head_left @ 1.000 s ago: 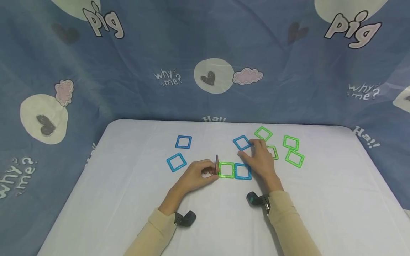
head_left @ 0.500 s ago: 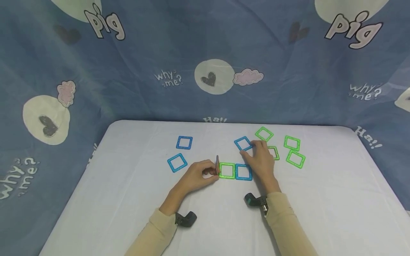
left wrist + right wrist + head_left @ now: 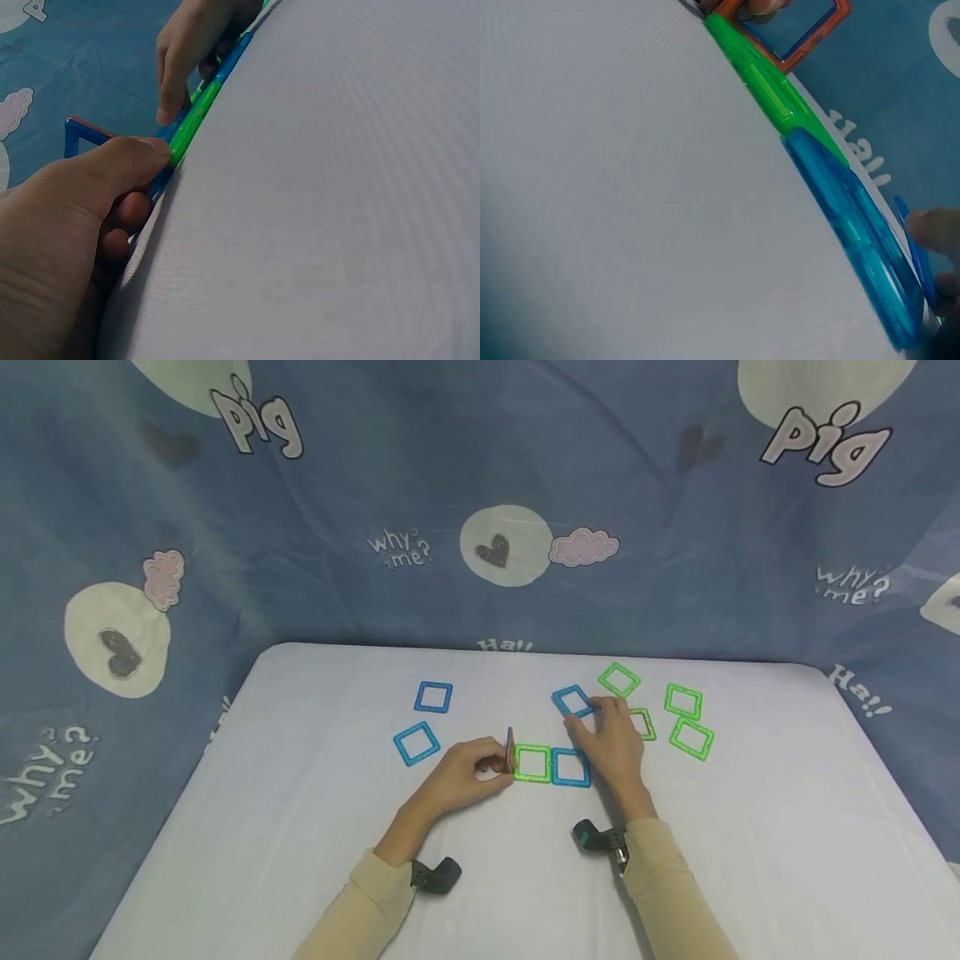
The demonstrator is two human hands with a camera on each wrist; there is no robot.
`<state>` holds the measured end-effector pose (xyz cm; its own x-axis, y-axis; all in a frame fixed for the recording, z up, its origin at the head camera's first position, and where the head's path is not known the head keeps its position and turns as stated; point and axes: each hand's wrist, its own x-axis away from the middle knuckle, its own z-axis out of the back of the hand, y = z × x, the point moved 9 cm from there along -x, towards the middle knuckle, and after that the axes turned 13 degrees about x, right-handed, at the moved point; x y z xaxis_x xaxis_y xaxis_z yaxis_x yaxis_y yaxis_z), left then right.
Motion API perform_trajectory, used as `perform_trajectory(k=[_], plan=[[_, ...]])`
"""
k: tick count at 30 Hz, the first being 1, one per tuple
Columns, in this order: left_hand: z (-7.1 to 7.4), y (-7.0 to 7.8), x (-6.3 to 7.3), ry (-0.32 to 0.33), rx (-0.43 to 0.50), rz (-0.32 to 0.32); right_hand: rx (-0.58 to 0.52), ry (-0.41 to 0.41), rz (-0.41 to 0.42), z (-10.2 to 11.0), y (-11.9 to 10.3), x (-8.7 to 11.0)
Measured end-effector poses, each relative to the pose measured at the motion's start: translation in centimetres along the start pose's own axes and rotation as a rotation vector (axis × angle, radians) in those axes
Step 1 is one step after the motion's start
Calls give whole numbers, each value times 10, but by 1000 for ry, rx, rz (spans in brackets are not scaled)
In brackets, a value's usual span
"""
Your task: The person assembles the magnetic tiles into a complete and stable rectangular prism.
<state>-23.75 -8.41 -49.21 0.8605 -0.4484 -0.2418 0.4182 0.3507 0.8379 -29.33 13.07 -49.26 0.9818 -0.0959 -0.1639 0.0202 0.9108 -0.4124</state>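
My left hand (image 3: 465,772) pinches a square magnetic tile (image 3: 510,750) that stands upright, edge-on in the head view. That tile looks orange in the right wrist view and blue with a red edge in the left wrist view. It meets the left side of a flat green tile (image 3: 532,779). A flat blue tile (image 3: 572,783) adjoins the green one on the right. Behind these, my right hand (image 3: 615,743) grips another blue tile (image 3: 564,692) by its near right corner with thumb and finger. Part of this corner is hidden by the fingers.
Two loose blue tiles (image 3: 435,684) lie at the left. Several green tiles (image 3: 684,688) lie right and behind the right hand, one partly covered by it. The white table (image 3: 337,710) ends at a blue patterned cloth (image 3: 337,593).
The head view has shifted slightly. The blue tile at my right fingers looks a little more tilted. My left hand holds the upright tile in the same place.
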Motion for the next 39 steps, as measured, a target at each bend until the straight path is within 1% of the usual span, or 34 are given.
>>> perform_trajectory(k=[5, 8, 11, 15, 21, 25, 32, 39], plan=[[-1, -2, 2, -4, 1, 6, -145, 0, -42, -2, 8, 6], [-1, -3, 3, -4, 7, 2, -246, 30, -82, -1, 15, 10], [-2, -4, 3, -7, 8, -1, -310, 66, -107, 2, 20, 14], [-3, -3, 2, -12, 11, -7, -351, 85, -108, 5, 23, 15], [-3, -3, 1, -11, 6, -22, -410, 124, -47, 9, 20, 14], [-3, -4, 1, -8, 8, -14, -422, 138, -25, 11, 19, 14], [-3, -4, 1, -4, 9, -19, -453, 115, 11, 10, 14, 14], [-2, -4, 1, -1, 4, -17, -444, 80, 65, 7, 7, 13]])
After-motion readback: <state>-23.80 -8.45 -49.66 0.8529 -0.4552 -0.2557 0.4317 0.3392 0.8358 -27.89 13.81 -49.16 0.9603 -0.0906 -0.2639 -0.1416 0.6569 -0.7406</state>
